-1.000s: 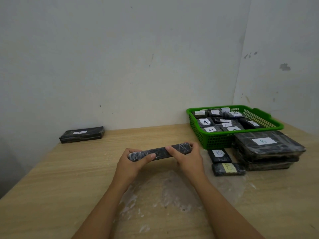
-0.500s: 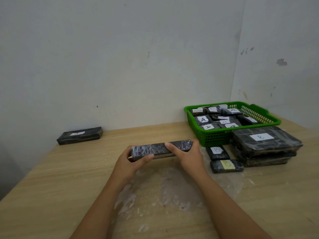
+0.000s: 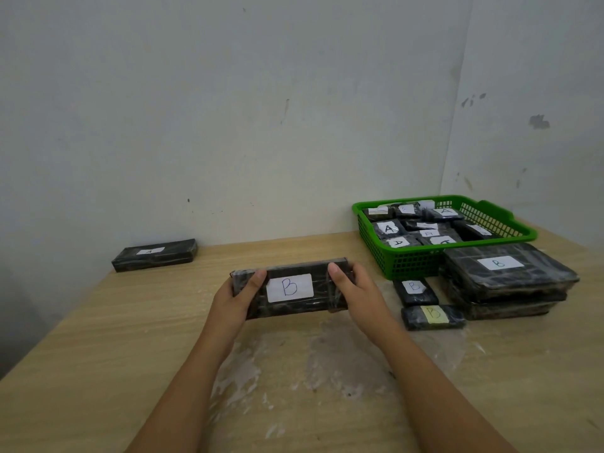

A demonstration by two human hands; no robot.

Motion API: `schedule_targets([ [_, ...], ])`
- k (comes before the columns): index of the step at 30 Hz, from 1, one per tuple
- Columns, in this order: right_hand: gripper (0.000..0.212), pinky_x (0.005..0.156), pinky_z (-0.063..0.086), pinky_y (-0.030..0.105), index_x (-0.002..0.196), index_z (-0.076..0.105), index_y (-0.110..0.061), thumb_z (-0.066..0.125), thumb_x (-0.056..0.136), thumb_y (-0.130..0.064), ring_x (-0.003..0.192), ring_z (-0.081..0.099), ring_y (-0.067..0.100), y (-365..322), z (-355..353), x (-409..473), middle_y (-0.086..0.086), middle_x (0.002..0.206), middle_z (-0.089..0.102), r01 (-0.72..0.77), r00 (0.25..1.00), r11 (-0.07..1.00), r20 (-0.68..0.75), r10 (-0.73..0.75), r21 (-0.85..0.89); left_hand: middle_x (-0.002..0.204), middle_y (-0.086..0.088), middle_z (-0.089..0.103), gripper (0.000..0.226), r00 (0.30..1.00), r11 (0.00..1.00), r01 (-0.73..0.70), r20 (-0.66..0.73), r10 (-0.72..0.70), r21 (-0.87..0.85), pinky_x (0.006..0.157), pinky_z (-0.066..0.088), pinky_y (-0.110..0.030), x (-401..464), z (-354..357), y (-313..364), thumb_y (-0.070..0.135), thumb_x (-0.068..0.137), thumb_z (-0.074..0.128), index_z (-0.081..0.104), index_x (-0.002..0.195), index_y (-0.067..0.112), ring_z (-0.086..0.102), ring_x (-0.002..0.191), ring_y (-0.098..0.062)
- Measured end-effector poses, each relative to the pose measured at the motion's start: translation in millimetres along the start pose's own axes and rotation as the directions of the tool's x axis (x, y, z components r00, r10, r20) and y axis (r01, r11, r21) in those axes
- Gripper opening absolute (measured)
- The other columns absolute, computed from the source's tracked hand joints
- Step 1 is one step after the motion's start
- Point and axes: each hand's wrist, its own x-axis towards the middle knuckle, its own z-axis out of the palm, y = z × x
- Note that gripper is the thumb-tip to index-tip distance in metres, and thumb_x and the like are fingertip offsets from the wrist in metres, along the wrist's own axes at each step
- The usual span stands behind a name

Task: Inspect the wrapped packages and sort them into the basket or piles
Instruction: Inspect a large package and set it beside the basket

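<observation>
Bench (image 3: 98,371): pale wood grain, set into a corner of the room, with a whitish smear across it below my forearms.
Basket (image 3: 408,259): green plastic mesh, far right near the wall, holding many dark wrapped packages with white labels (several read A; the others I can't make out from here).
Stack of B packages (image 3: 510,279): wide flat dark ones piled just beside the basket's near right side, top label B.
Held package (image 3: 291,287): long dark bar in clear film, white label reading B turned toward me, raised above the middle of the bench.
Left hand (image 3: 233,299): my grip is wrapped round the package's left end, thumb on the front face.
Right hand (image 3: 354,291): clamped on the right end likewise.
Lone package (image 3: 154,255): labelled A, far left by the wall.
Two small B packages (image 3: 415,291): in front of the basket, the nearer one yellow-labelled.
</observation>
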Motion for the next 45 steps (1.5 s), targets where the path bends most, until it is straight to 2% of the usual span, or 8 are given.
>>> schedule_targets([
  [6, 0.029, 0.059, 0.061, 0.036, 0.120, 0.063, -0.013, 0.056, 0.104, -0.036, 0.080, 0.075, 0.021, 1.8, -5.9, 6.1, 0.012, 0.110, 0.074, -0.102, 0.995, 0.976, 0.008, 0.103, 0.190, 0.105, -0.009, 0.079, 0.028, 0.994, 0.994, 0.024, 0.111, -0.012, -0.106, 0.072, 0.062, -0.041, -2.4, -2.2, 4.5, 0.028, 0.095, 0.067, 0.068, 0.117, 0.012, 0.076, 0.094, -0.027],
  [13, 0.022, 0.059, 0.062, 0.042, 0.118, 0.067, -0.010, 0.062, 0.101, -0.024, 0.077, 0.072, 0.023, -1.0, -7.8, 5.7, 0.015, 0.103, 0.071, -0.096, 0.994, 0.949, 0.072, 0.078, 0.301, 0.099, -0.005, 0.079, 0.027, 0.998, 0.988, 0.066, 0.016, -0.065, -0.139, 0.056, 0.058, -0.033, 2.0, -4.7, 2.5, 0.032, 0.096, 0.068, 0.070, 0.115, 0.013, 0.075, 0.079, -0.018],
  [19, 0.041, 0.066, 0.063, 0.042, 0.128, 0.065, -0.008, 0.073, 0.090, -0.021, 0.086, 0.074, 0.022, -6.3, -5.5, 2.1, 0.004, 0.102, 0.077, -0.029, 0.995, 0.933, 0.096, -0.006, 0.359, 0.112, -0.006, 0.075, 0.029, 0.996, 0.995, 0.035, -0.083, -0.042, -0.089, 0.071, 0.057, -0.033, 6.3, -7.3, -1.9, 0.034, 0.091, 0.075, 0.066, 0.116, 0.021, 0.072, 0.092, -0.014],
  [24, 0.035, 0.075, 0.059, 0.022, 0.116, 0.069, -0.021, 0.076, 0.085, -0.006, 0.095, 0.075, 0.010, -17.8, -5.9, -6.0, -0.004, 0.100, 0.080, 0.143, 0.985, 0.935, 0.049, -0.168, 0.325, 0.141, -0.001, 0.057, 0.086, 0.991, 0.993, -0.057, -0.119, 0.069, 0.103, 0.097, 0.054, -0.044, 7.0, -7.6, -4.6, 0.063, 0.070, 0.080, 0.049, 0.145, 0.034, 0.061, 0.119, -0.016],
  [27, 0.042, 0.079, 0.059, 0.023, 0.108, 0.071, -0.032, 0.085, 0.072, -0.017, 0.095, 0.073, 0.007, -22.3, -3.1, -10.0, -0.010, 0.098, 0.079, 0.246, 0.966, 0.940, 0.021, -0.258, 0.236, 0.154, 0.006, 0.041, 0.098, 0.974, 0.954, -0.160, -0.114, 0.194, 0.253, 0.109, 0.046, -0.045, 2.4, -3.0, -1.2, 0.079, 0.068, 0.075, 0.042, 0.151, 0.039, 0.047, 0.135, -0.017],
  [32, 0.050, 0.086, 0.055, 0.018, 0.109, 0.074, -0.038, 0.091, 0.070, -0.012, 0.100, 0.070, 0.000, -21.9, 4.1, -14.9, -0.021, 0.105, 0.076, 0.382, 0.919, 0.923, 0.086, -0.385, 0.049, 0.141, 0.027, 0.048, 0.068, 0.922, 0.876, -0.382, 0.058, 0.383, 0.293, 0.106, 0.040, -0.032, -10.9, 3.8, 8.1, 0.081, 0.072, 0.060, 0.056, 0.134, 0.051, 0.043, 0.131, 0.011],
  [39, 0.052, 0.092, 0.056, 0.038, 0.119, 0.074, -0.041, 0.092, 0.071, -0.031, 0.106, 0.068, 0.012, -14.7, 7.6, -15.0, -0.017, 0.108, 0.074, 0.538, 0.840, 0.829, 0.189, -0.509, -0.156, 0.129, 0.012, 0.065, 0.047, 0.906, 0.900, -0.391, 0.255, 0.338, 0.193, 0.097, 0.054, -0.028, -19.5, 11.3, 10.1, 0.069, 0.078, 0.065, 0.065, 0.122, 0.051, 0.062, 0.120, -0.006],
  [45, 0.050, 0.086, 0.057, 0.025, 0.120, 0.068, -0.039, 0.084, 0.073, -0.048, 0.118, 0.062, 0.005, -15.5, 10.1, -15.5, -0.019, 0.121, 0.065, 0.409, 0.906, 0.912, 0.130, -0.402, -0.037, 0.114, 0.013, 0.070, 0.036, 0.935, 0.943, -0.322, 0.181, 0.304, 0.078, 0.096, 0.058, -0.035, -18.3, 12.0, 8.4, 0.070, 0.080, 0.059, 0.068, 0.106, 0.046, 0.068, 0.112, -0.010],
])
